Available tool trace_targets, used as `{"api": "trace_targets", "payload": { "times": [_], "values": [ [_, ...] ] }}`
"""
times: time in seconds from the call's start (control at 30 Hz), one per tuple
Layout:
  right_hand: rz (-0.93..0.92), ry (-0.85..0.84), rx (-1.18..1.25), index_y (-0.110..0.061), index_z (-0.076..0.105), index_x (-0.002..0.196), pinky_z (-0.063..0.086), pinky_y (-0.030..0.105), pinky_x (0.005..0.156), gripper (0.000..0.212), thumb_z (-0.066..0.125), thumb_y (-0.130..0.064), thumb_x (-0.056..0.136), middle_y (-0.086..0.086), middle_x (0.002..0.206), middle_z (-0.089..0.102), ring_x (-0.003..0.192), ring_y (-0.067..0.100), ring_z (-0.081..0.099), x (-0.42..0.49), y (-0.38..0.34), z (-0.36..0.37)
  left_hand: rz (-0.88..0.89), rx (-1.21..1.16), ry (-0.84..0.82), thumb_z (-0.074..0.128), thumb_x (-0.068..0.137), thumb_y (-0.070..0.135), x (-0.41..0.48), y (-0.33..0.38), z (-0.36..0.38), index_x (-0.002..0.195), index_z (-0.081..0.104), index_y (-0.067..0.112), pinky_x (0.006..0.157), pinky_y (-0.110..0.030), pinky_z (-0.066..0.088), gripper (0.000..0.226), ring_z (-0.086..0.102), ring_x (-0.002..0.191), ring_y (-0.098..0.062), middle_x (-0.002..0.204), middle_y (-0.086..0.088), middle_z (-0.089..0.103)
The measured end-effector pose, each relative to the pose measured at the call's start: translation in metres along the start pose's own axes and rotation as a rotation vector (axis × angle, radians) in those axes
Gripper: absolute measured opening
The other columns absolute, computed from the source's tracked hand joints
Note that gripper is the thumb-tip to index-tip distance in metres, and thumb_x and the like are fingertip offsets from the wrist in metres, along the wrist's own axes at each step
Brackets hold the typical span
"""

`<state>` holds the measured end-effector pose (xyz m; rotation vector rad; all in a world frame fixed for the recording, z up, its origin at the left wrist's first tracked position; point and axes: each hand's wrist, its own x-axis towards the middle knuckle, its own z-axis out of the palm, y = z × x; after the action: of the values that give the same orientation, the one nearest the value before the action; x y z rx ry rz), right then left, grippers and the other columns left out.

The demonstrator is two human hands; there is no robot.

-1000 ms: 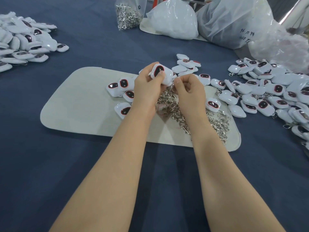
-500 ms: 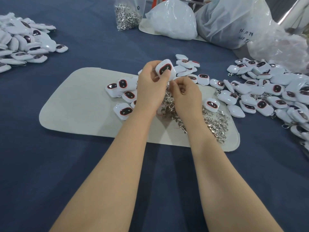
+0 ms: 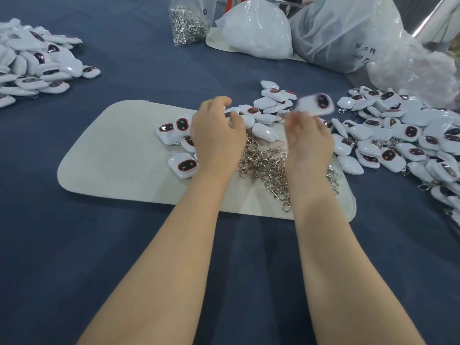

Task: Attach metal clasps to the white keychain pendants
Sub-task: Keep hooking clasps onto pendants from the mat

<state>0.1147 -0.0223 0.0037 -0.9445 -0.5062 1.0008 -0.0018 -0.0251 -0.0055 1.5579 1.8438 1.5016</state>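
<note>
The left hand (image 3: 219,138) hung low over the mat (image 3: 112,155), fingers curled above a few pendants (image 3: 183,165) lying at the mat's middle. A sliver of white showed between its thumb and fingers, but I could not tell whether it was gripping anything. The right hand (image 3: 308,140) was over the mat's right part, smeared with motion, fingers pointing away from the person. Just beyond its fingertips a pendant (image 3: 315,105) was in the air above the mat's far right edge, dark face towards me and also blurred. I could not tell whether the fingers held it or had let it go.

Between and under the two wrists, on the mat's right half, lay a tangle of clasps (image 3: 263,165), trailing towards the mat's near right corner. More white pieces lay scattered at the mat's far edge.

The mat lay flat on a dark blue cloth (image 3: 74,245). Right of the mat, touching its edge, spread a heap (image 3: 410,135) of pendants, some with metal showing at their ends. Well to the left of the mat sat another pile (image 3: 32,66) of them. Beyond the mat's far side stood a clear bag (image 3: 189,23) of metal clasps, and to its right a white sack (image 3: 256,28) and a bigger cloudy sack (image 3: 343,33) with writing on it.
</note>
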Motion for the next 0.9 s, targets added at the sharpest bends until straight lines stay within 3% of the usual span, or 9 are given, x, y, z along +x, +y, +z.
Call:
{"api": "trace_targets", "payload": {
  "times": [0.07,0.13,0.23,0.3,0.43,0.53,0.63,0.77,0.9],
  "values": [
    [0.031,0.045,0.18,-0.003,0.046,0.113,0.052,0.025,0.091,0.017,0.043,0.002,0.096,0.013,0.101,0.056,0.091,0.019,0.061,0.007,-0.008,-0.008,0.011,0.233,0.012,0.05,0.091,0.022,0.002,-0.007,0.0,0.123,0.057,0.018,0.106,-0.039,0.029,0.033,0.044,0.124,-0.024,0.133,-0.003,0.051],
    [0.06,0.043,0.027,-0.002,0.038,0.122,0.04,0.03,0.106,0.022,0.034,-0.004,0.1,0.023,0.122,0.048,0.114,0.029,0.055,0.011,-0.008,-0.011,-0.04,0.38,-0.056,0.051,0.089,0.026,0.001,-0.012,0.001,0.127,0.053,0.02,0.114,-0.048,0.015,0.038,0.03,0.135,-0.026,0.143,-0.004,0.04],
    [-0.179,0.038,-0.653,-0.004,0.045,0.132,0.036,0.024,0.105,0.036,0.04,-0.007,0.096,0.009,0.129,0.055,0.12,0.019,0.051,0.004,0.002,-0.007,-0.079,0.502,-0.179,0.052,0.088,0.028,-0.002,-0.016,0.003,0.129,0.049,0.018,0.115,-0.053,0.004,0.042,0.016,0.141,-0.028,0.148,-0.009,0.032],
    [-0.362,-0.108,-1.063,-0.011,0.048,0.132,0.029,0.015,0.099,0.038,0.044,-0.01,0.095,0.002,0.132,0.054,0.122,0.015,0.047,0.0,0.011,-0.005,-0.066,0.551,-0.229,0.051,0.089,0.026,-0.002,-0.018,0.003,0.129,0.049,0.017,0.114,-0.057,0.001,0.041,0.01,0.144,-0.03,0.146,-0.008,0.036],
    [-0.392,-0.376,-1.609,-0.016,0.041,0.138,0.028,0.045,0.11,0.043,0.042,-0.02,0.095,0.007,0.143,0.043,0.133,0.028,0.036,0.0,0.027,-0.008,-0.042,0.537,-0.256,0.048,0.089,0.023,-0.003,-0.015,0.006,0.131,0.049,0.019,0.112,-0.059,-0.005,0.042,0.006,0.145,-0.031,0.141,-0.004,0.044],
    [-0.365,-0.307,-1.606,-0.019,0.047,0.132,0.036,0.044,0.102,0.039,0.047,-0.025,0.094,0.008,0.135,0.046,0.122,0.031,0.045,0.002,0.026,-0.007,0.022,0.509,-0.237,0.047,0.091,0.025,-0.004,-0.013,0.008,0.132,0.049,0.02,0.114,-0.055,-0.001,0.041,0.013,0.143,-0.029,0.14,-0.003,0.045],
    [-0.403,-0.257,-1.556,-0.02,0.059,0.119,0.04,0.04,0.097,0.028,0.047,-0.029,0.097,0.004,0.121,0.057,0.11,0.027,0.052,0.003,0.025,-0.008,0.14,0.281,-0.213,0.048,0.092,0.018,-0.002,-0.01,0.011,0.13,0.051,0.015,0.113,-0.035,0.021,0.038,0.032,0.134,-0.027,0.137,-0.006,0.048],
    [-0.397,-0.202,-1.051,-0.017,0.064,0.101,0.042,0.026,0.08,0.022,0.045,-0.026,0.098,0.0,0.096,0.067,0.087,0.016,0.058,0.0,0.017,-0.003,0.046,-0.125,-0.236,0.049,0.095,0.019,-0.003,0.0,0.009,0.133,0.049,0.013,0.101,-0.023,0.036,0.038,0.05,0.119,-0.016,0.135,-0.004,0.05],
    [-0.272,-0.266,-0.713,-0.024,0.054,0.081,0.051,0.033,0.071,0.012,0.055,-0.026,0.093,-0.006,0.065,0.066,0.064,0.011,0.062,-0.008,0.011,0.004,-0.1,-0.329,-0.301,0.056,0.094,0.03,-0.003,0.006,0.008,0.121,0.057,0.015,0.098,-0.031,0.045,0.031,0.058,0.106,-0.011,0.119,0.0,0.063]
  ]
}}
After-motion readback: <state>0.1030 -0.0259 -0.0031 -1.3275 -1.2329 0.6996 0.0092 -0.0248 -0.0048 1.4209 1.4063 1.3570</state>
